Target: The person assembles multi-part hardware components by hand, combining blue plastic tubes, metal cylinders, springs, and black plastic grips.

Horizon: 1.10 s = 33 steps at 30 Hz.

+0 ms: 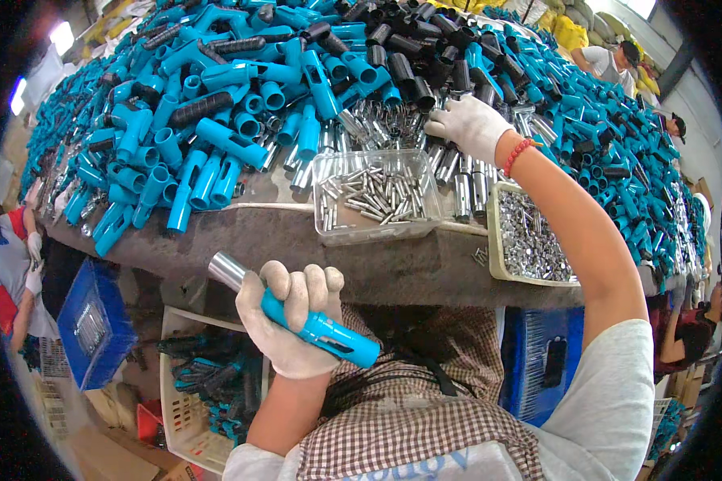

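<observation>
In the head view, the left hand [291, 317], in a pale glove, grips a blue tubular part [351, 341] with its fingers curled round the middle; the part is held tilted in front of the apron [413, 437], its slotted blue end pointing down and to the right of that hand, while a silver metal end [228, 270] sticks out on the upper left beyond the thumb. The right hand [469, 128], gloved too, with a red bracelet [521, 154] at the wrist, reaches far forward over the table [273, 244], its fingertips among the heaped parts; whether it has hold of anything cannot be told. Just beyond its fingers lie black sleeves [413, 84], and to their left is a cluster of wire springs [377, 120]. Shiny metal tubes [462, 196] lie on the near side of the right hand. Between the two hands sits a clear plastic box [377, 234] with metal pins [381, 196] in it; a cream tray [496, 248] of small metal pieces [533, 240] lies under the right forearm. A big heap of blue parts [229, 140] spreads ahead of the left hand. Below and left of that hand, a white crate [175, 409] contains blue-and-black pieces [217, 377].
</observation>
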{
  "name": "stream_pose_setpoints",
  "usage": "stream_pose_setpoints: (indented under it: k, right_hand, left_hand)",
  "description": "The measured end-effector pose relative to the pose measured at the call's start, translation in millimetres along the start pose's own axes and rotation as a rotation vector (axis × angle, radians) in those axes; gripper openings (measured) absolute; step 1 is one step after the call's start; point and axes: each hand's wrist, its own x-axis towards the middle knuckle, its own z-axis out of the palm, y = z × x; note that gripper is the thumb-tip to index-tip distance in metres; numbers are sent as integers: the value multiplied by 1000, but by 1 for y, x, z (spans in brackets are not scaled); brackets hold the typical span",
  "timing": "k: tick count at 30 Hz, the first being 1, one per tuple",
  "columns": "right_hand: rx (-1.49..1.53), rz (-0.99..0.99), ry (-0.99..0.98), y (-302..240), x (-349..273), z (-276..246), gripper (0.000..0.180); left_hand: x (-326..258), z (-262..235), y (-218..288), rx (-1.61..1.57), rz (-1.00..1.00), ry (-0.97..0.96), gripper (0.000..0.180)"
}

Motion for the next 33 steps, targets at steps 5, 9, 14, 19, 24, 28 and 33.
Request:
stream_pose_setpoints:
  k: [5,9,14,19,24,28,33]
  right_hand:
    - [102,263,-29,-3,0,-16,36]
    - [460,673,309,7,-26,-9,43]
    - [929,1111,628,15,-55,-40,41]
    - [1488,959,604,-64,-79,-108,40]
    - [2037,1004,447,-163,-92,-158,51]
    - [2264,966,504,-202,-102,-145,53]
    - [2358,997,632,-234,-100,-124,53]
  left_hand:
    - [-4,2,5,14,19,30,42]
    - [-2,-1,9,-3,35,16,43]
    - [-6,6,4,21,6,11,43]
    - [-6,6,1,5,2,13,44]
    - [-7,7,1,-33,-43,-25,42]
    - [-11,15,-3,-62,-84,3,43]
    - [-14,15,-7,4,-75,-9,43]
